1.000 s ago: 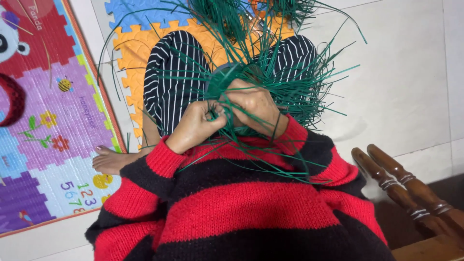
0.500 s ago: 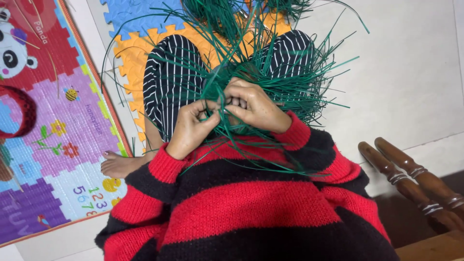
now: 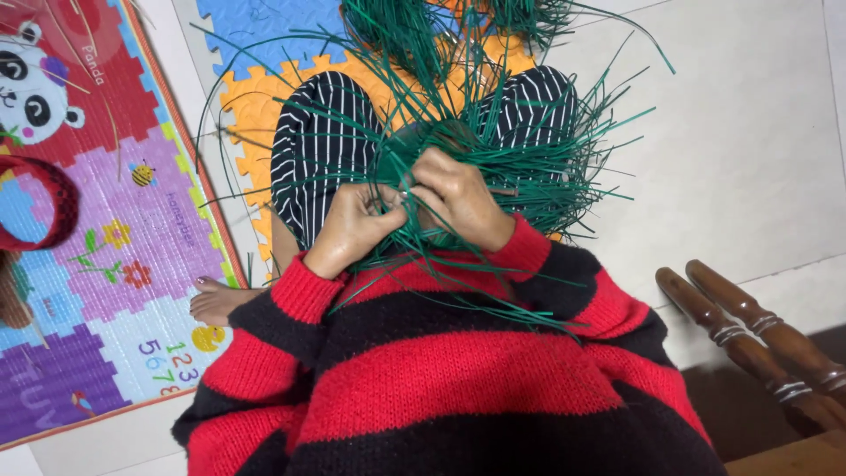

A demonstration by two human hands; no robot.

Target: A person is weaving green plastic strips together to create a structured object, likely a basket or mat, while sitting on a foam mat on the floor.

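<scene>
I sit on the floor in a red and black striped sweater and black and white striped trousers. A woven piece of dark green strips [image 3: 493,132] rests on my lap, with long loose ends sticking out all round. My left hand [image 3: 357,227] pinches a few green strips near the woven centre. My right hand [image 3: 458,198] lies over the weave right beside it, fingers closed on strips. The fingertips of both hands meet. More green strips [image 3: 397,26] lie on the mat beyond my knees.
Orange and blue foam puzzle tiles [image 3: 256,97] lie under my legs. A colourful children's play mat [image 3: 97,256] covers the floor at left, with a red woven ring [image 3: 53,207] on it. Dark wooden turned legs [image 3: 749,326] stand at right. My bare foot [image 3: 216,300] shows at left.
Both hands stay together on the weave; the fingers have shifted slightly among the strips. The view has moved a little.
</scene>
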